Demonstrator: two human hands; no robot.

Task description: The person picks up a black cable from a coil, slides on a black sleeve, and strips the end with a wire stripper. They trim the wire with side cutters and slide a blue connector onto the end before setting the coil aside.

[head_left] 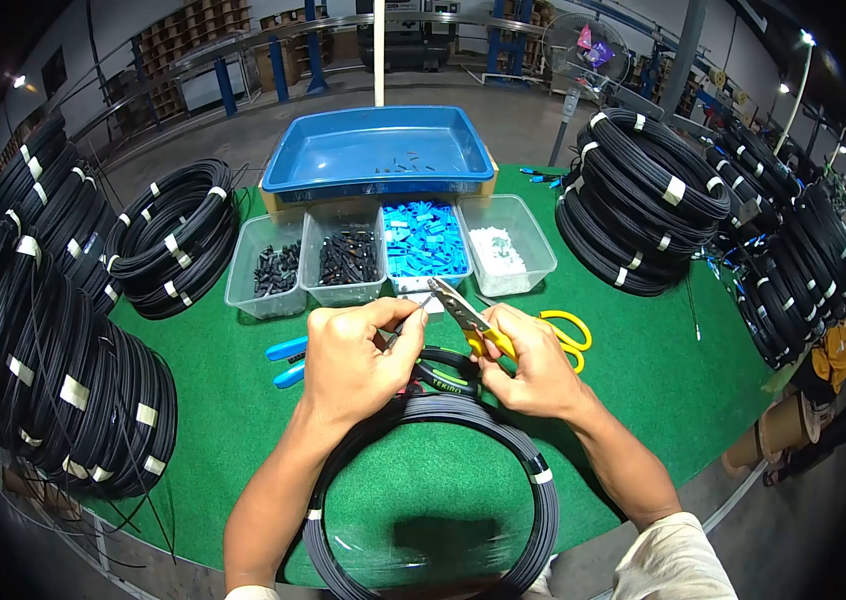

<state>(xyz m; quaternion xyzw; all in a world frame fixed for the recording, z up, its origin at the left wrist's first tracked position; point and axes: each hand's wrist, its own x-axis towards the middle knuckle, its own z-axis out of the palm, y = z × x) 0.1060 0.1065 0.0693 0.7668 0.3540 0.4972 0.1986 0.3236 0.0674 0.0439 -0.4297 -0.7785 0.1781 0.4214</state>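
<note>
Left hand (355,362) pinches a thin cable end (429,299) just beyond the coil (547,510); right hand (538,365) grips the yellow-handled pliers (459,310), which should meet the cable squarely, with light, even pressure.

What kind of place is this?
It looks like a factory or workshop: big coils of black cable sit on a green table, with bins of small blue parts and a large fan behind.
</note>
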